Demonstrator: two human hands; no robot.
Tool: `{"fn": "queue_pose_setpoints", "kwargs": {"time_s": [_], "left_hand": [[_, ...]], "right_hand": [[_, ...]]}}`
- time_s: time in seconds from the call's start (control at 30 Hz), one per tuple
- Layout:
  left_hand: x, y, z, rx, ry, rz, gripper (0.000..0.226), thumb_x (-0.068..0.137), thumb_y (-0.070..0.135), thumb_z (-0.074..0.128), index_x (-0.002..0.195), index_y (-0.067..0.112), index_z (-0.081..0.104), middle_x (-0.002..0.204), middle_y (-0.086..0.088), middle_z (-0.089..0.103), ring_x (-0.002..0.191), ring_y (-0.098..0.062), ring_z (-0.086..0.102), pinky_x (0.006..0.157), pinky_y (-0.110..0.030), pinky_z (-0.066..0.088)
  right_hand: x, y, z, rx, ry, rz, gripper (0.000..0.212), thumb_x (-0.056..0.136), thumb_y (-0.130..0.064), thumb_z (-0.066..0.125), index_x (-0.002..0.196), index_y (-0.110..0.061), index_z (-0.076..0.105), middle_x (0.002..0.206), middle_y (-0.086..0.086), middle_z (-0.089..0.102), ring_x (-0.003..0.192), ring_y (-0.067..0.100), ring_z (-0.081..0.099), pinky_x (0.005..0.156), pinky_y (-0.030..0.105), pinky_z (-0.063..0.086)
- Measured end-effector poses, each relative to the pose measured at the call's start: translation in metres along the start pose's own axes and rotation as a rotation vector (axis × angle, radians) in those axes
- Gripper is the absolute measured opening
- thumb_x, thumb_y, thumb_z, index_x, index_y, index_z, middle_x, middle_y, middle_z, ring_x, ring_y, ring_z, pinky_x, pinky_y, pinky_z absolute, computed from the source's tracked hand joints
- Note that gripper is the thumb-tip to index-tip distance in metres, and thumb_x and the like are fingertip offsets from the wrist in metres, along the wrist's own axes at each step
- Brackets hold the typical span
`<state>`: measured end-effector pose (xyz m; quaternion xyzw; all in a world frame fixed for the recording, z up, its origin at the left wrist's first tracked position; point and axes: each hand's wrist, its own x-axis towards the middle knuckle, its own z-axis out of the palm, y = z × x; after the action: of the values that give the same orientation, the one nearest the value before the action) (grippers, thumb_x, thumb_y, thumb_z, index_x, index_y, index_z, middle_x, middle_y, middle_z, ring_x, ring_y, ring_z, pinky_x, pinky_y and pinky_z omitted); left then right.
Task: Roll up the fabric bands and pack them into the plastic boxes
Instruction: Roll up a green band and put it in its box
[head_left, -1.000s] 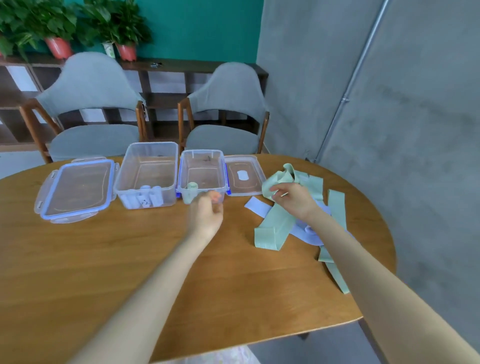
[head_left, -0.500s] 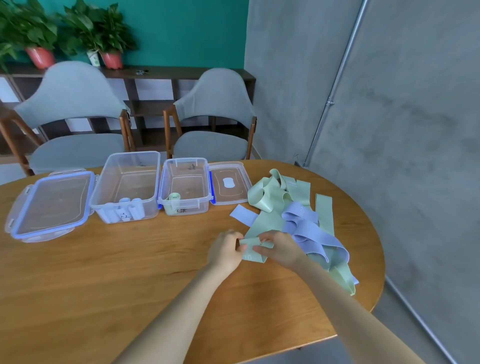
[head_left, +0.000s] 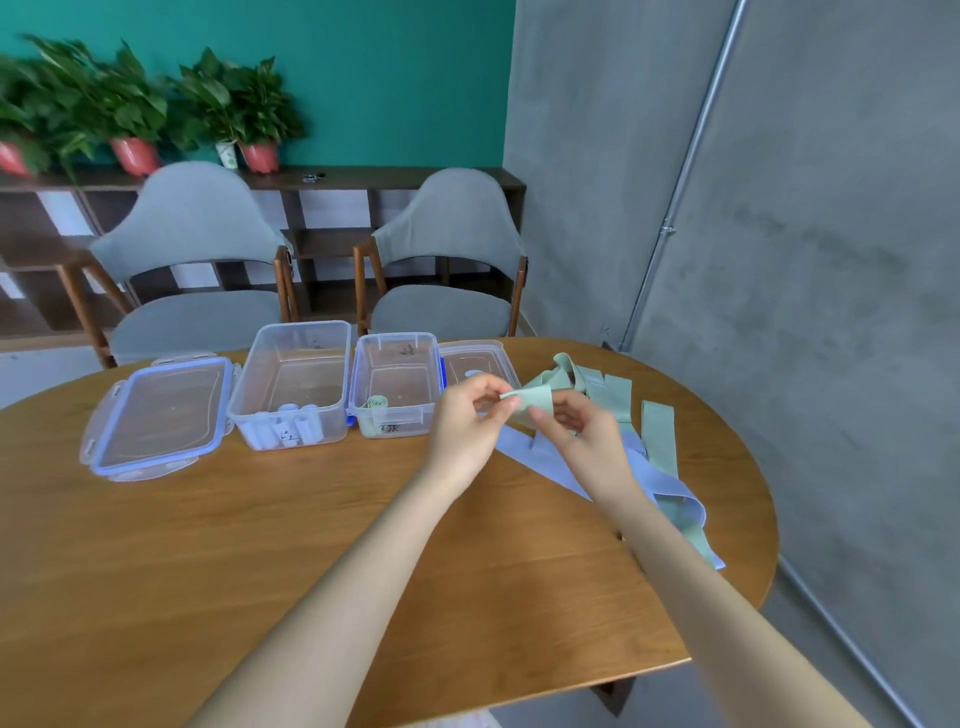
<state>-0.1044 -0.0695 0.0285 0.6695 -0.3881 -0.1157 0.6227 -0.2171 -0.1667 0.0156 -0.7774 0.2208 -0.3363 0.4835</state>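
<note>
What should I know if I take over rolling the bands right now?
Left hand and right hand both pinch the end of one green band, lifted above the table, not rolled yet.
Done: white rolls lie in the big box; one green roll lies in the small box.
Left: this band, plus the loose green and blue bands heaped on the right. Both lids are off.

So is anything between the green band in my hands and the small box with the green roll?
Nothing visible: the pale green fabric band is held just right of the lidless small clear plastic box.
</note>
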Motion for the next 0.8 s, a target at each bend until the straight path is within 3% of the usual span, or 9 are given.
{"fn": "queue_pose_setpoints", "kwargs": {"time_s": [0.1,0.17,0.27,0.33,0.43,0.6,0.7,0.8], "left_hand": [[-0.004,0.04,-0.014,-0.063,0.03,0.084,0.002,0.086,0.008,0.065,0.084,0.008,0.066,0.078,0.004,0.065,0.073,-0.002,0.06,0.069,-0.015,0.048],[-0.008,0.063,-0.025,-0.093,0.045,0.143,0.003,0.086,0.007,0.065,0.084,0.008,0.066,0.077,0.003,0.066,0.073,-0.001,0.061,0.066,-0.012,0.046],[-0.015,0.087,-0.043,-0.098,0.085,0.209,0.004,0.086,0.007,0.064,0.084,0.01,0.066,0.079,0.001,0.067,0.078,-0.01,0.064,0.068,-0.02,0.051],[-0.019,0.097,-0.056,-0.119,0.111,0.237,0.005,0.087,0.007,0.063,0.085,0.01,0.066,0.081,-0.006,0.068,0.079,-0.019,0.065,0.07,-0.029,0.052],[-0.016,0.094,-0.08,-0.087,0.207,0.253,0.007,0.087,0.01,0.061,0.083,0.015,0.065,0.083,-0.009,0.069,0.078,-0.021,0.065,0.068,-0.032,0.051],[-0.013,0.026,-0.119,0.06,0.395,-0.024,0.009,0.09,0.01,0.059,0.083,0.012,0.064,0.084,-0.009,0.067,0.083,-0.024,0.064,0.075,-0.038,0.052],[-0.019,-0.034,-0.134,0.282,0.452,-0.24,0.012,0.091,0.02,0.059,0.083,0.016,0.066,0.08,-0.002,0.066,0.082,-0.025,0.064,0.068,-0.034,0.051],[-0.028,-0.074,-0.142,0.554,0.45,-0.35,0.02,0.092,0.03,0.056,0.078,0.02,0.066,0.075,-0.002,0.064,0.078,-0.027,0.06,0.054,-0.025,0.035]], "right_hand": [[-0.006,-0.028,-0.002,0.067,-0.013,-0.034,0.011,0.09,-0.02,0.063,0.088,-0.01,0.066,0.072,-0.001,0.063,0.069,0.013,0.058,0.066,0.025,0.046],[-0.012,-0.043,0.0,0.136,-0.037,-0.054,0.018,0.091,-0.021,0.062,0.089,-0.003,0.066,0.077,0.011,0.064,0.073,0.015,0.059,0.068,0.027,0.047],[-0.025,-0.068,0.008,0.262,-0.08,-0.061,0.019,0.093,-0.013,0.058,0.099,0.003,0.066,0.089,0.007,0.07,0.081,0.01,0.066,0.07,0.019,0.05],[-0.035,-0.082,0.019,0.307,-0.126,-0.056,0.018,0.092,-0.012,0.058,0.098,0.004,0.065,0.09,0.006,0.07,0.083,0.011,0.066,0.072,0.022,0.052],[-0.051,-0.088,0.045,0.348,-0.272,0.024,0.013,0.091,-0.014,0.06,0.097,-0.005,0.067,0.093,0.008,0.072,0.086,0.016,0.069,0.078,0.027,0.054],[-0.08,-0.045,0.097,0.218,-0.584,0.233,0.007,0.092,-0.017,0.061,0.087,-0.013,0.06,0.079,0.004,0.071,0.059,0.014,0.065,0.06,0.024,0.049],[-0.088,-0.005,0.124,-0.042,-0.554,0.262,0.012,0.091,-0.02,0.062,0.08,-0.019,0.056,0.067,0.001,0.065,0.054,0.011,0.061,0.058,0.029,0.049],[-0.087,0.022,0.141,-0.346,-0.494,0.19,0.009,0.092,-0.027,0.058,0.083,-0.025,0.058,0.067,-0.001,0.064,0.061,0.011,0.059,0.064,0.032,0.049]]}}
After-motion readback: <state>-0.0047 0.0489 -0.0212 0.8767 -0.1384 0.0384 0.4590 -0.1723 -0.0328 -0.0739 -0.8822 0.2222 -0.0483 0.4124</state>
